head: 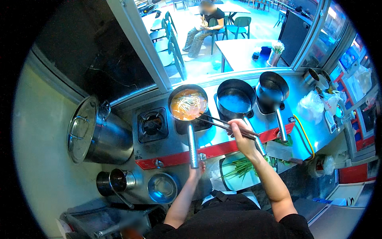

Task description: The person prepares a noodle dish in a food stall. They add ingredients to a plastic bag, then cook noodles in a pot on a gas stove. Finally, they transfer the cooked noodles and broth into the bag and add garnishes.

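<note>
Long dark chopsticks [213, 120] are in my right hand [238, 134], their tips at the near right rim of a saucepan [193, 143] on a gas stove. Pale noodles [189, 102] lie in orange broth in that pan. Its metal handle points towards me. My left hand [197, 169] is below the handle's end, close to a stove knob [203, 156]; the handle hides part of it, so whether it grips the knob or the handle is unclear. Two more saucepans, a middle one [234, 100] and a right one [273, 85], sit on neighbouring burners.
A lidded stockpot [109, 143] stands left of a bare burner [152, 124]. Nearer me are a steel bowl [162, 187] and a cutting board [238, 182] bearing green stalks [243, 167]. A cleaver [279, 151] and yellow hose [306, 139] lie right. Beyond the window sits a person [209, 22].
</note>
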A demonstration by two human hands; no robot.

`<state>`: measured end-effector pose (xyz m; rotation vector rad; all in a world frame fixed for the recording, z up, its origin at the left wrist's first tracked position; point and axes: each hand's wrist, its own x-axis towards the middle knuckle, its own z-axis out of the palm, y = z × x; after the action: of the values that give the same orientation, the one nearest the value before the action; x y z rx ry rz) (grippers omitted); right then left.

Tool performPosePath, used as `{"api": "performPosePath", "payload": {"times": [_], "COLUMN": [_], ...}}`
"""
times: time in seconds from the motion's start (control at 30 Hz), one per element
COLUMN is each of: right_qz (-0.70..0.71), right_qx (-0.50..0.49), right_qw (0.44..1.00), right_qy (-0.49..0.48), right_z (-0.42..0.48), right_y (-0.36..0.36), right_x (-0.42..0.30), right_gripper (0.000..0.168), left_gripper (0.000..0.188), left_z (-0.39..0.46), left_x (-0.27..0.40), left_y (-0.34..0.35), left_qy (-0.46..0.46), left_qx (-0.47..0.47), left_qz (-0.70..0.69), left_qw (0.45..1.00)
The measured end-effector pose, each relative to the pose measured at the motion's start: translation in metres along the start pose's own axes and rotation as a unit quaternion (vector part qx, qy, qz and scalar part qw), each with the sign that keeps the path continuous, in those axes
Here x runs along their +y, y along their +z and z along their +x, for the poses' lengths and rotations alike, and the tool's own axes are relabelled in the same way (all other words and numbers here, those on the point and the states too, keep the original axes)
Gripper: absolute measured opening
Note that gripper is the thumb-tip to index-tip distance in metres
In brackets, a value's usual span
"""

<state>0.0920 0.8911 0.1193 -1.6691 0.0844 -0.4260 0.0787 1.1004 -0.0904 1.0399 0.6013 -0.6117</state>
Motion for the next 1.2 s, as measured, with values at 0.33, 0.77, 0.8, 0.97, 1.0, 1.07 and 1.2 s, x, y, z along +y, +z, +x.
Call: {"api": "performPosePath", "payload": {"times": [0.33, 0.77, 0.8, 0.97, 1.0, 1.07, 1.2], "right_qz": [0.003, 0.009, 0.008, 0.000, -0.002, -0.006, -0.017], "right_qx": [0.017, 0.013, 0.013, 0.007, 0.001, -0.005, -0.005], "right_qw": [1.000, 1.000, 1.000, 1.000, 1.000, 1.000, 1.000], "right_qy": [-0.005, 0.009, 0.009, 0.006, 0.009, 0.012, 0.006], "right_z": [-0.003, -0.005, -0.005, -0.006, -0.006, -0.006, -0.006], "right_y": [0.001, 0.001, 0.000, 0.000, -0.001, -0.001, -0.001], "right_x": [0.007, 0.009, 0.009, 0.008, 0.009, 0.008, 0.009], "right_gripper": [0.017, 0.018, 0.018, 0.020, 0.022, 0.023, 0.023], "left_gripper": [0.016, 0.018, 0.018, 0.019, 0.020, 0.020, 0.021], "left_z": [0.004, -0.002, -0.001, 0.001, 0.001, 0.002, -0.005], "left_x": [-0.003, -0.001, -0.001, -0.003, -0.004, -0.005, 0.000], "left_y": [0.004, 0.009, 0.008, 0.007, 0.007, 0.007, 0.011], "left_qy": [0.009, 0.027, 0.028, 0.042, 0.046, 0.042, 0.028], "left_qx": [-0.005, 0.008, 0.003, 0.000, 0.004, 0.007, 0.008], "left_qz": [-0.045, -0.008, -0.012, -0.011, -0.014, -0.016, 0.003], "left_qw": [0.999, 1.000, 1.000, 0.999, 0.999, 0.999, 1.000]}}
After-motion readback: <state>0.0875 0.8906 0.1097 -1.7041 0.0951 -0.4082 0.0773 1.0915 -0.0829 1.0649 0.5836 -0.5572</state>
